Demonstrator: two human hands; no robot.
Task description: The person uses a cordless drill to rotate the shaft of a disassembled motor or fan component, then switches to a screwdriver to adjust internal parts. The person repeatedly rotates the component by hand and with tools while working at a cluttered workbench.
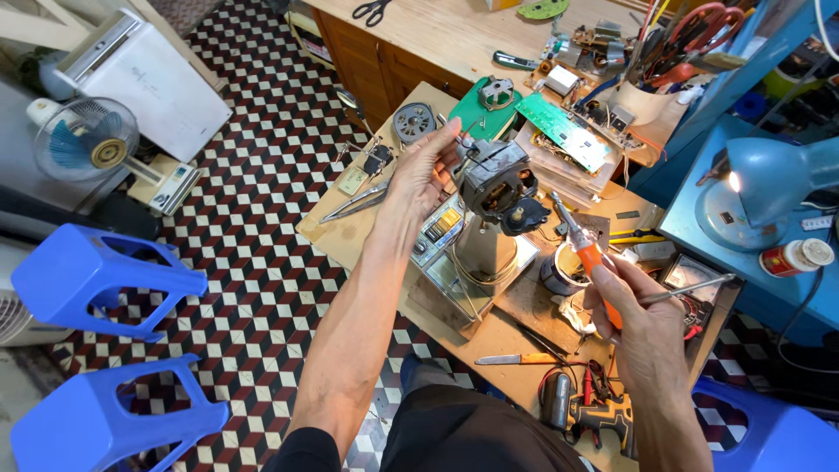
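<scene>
We hold the motor (496, 179) up in the air above the surface (516, 336), in front of us and over the grey meter box (454, 253) that lies there. It is a small fan-type motor, dark and worn, with its casing already off and copper windings showing through the openings, so the stripping looks done; thin leads stick out at its upper left, bare and loose, and we judge that the joining of those leads is what is left, since nothing yet touches them. The motor's long axis, along its shaft, runs on a slant from upper left to lower right, and the shaft end with its dark cap (523, 215) points down and right, toward the iron. Our left hand (424, 170) carries the motor from its left side, fingers wrapped round the body and thumb pressed against it. Our right hand (642, 328) is low and to the right, fingers closed round the orange handle of the soldering iron (584, 249), whose tip rises toward the cap and stops just short of it; the same hand also pinches a thin metal rod (686, 290) that sticks out to the right. Further out lie a green circuit board (564, 131), a knife (517, 359), a drill (594, 411), a blue lamp (769, 175) and blue stools (96, 275).
</scene>
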